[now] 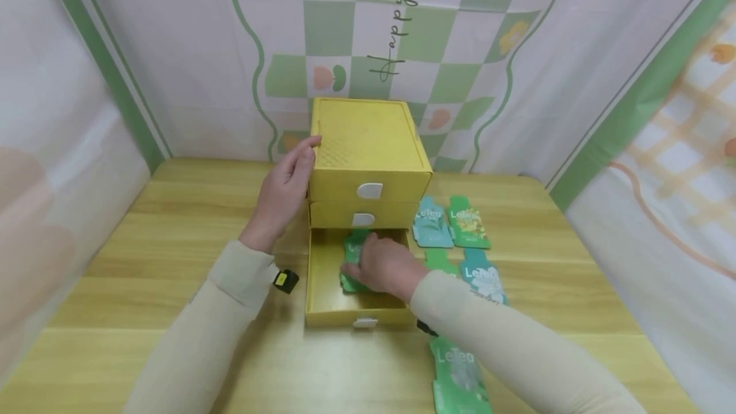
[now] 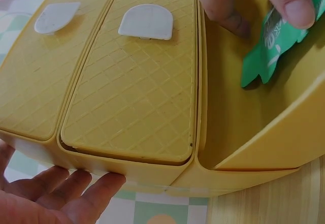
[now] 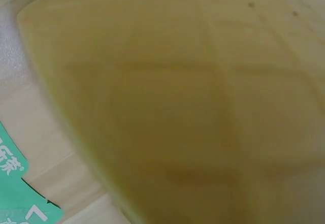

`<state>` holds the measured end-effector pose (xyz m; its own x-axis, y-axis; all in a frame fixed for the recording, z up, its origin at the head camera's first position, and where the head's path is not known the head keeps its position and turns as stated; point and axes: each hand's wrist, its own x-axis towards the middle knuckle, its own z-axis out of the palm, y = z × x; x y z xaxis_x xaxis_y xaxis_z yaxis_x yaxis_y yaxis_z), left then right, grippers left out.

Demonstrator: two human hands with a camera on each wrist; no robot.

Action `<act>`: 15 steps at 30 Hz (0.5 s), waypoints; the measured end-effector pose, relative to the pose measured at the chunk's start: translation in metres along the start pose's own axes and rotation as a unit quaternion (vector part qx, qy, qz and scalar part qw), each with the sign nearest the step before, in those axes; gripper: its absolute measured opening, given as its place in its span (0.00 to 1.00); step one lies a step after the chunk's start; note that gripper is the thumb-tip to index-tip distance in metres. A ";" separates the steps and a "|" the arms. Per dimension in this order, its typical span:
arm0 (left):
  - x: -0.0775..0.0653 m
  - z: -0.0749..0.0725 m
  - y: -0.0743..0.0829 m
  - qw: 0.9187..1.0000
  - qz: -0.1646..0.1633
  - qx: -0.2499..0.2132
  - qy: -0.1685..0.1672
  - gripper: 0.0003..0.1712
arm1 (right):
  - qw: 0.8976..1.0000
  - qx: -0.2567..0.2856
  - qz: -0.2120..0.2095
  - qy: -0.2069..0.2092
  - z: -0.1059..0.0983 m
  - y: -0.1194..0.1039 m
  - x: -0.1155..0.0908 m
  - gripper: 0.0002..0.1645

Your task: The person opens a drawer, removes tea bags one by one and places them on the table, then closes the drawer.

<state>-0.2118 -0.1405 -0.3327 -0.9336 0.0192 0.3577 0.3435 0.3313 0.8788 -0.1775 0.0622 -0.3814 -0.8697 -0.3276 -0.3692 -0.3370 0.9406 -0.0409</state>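
A yellow three-drawer box stands on the table, its bottom drawer pulled out toward me. My left hand rests against the box's left side; in the left wrist view, its fingers lie along that side. My right hand reaches into the bottom drawer and pinches a green tea packet. In the left wrist view the thumb lies on this tilted packet. The drawer's front panel fills most of the right wrist view and hides the right hand there.
Right of the box lie a light blue packet, a green packet with yellow flowers, a teal packet and a green packet partly behind the right arm. Another green packet lies near the front. A patterned curtain hangs behind.
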 end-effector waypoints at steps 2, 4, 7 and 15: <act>0.000 0.000 0.000 1.000 0.000 0.002 0.001 0.32 | 1.000 0.003 0.004 0.006 0.001 0.000 0.000 0.61; -0.001 0.000 0.000 1.000 -0.002 0.003 0.001 0.32 | 1.000 0.005 0.010 0.009 0.002 0.000 0.000 0.60; -0.002 0.000 0.000 1.000 -0.005 0.004 0.001 0.32 | 1.000 0.007 0.016 0.012 0.003 0.000 0.000 0.57; -0.001 0.001 0.000 1.000 -0.006 0.003 0.004 0.32 | 0.999 0.033 0.025 0.013 0.002 0.001 0.003 0.49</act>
<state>-0.2114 -0.1394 -0.3332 -0.9369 0.0084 0.3495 0.3318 0.3364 0.8814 -0.1797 0.0622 -0.3849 -0.8941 -0.2816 -0.3483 -0.2690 0.9594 -0.0850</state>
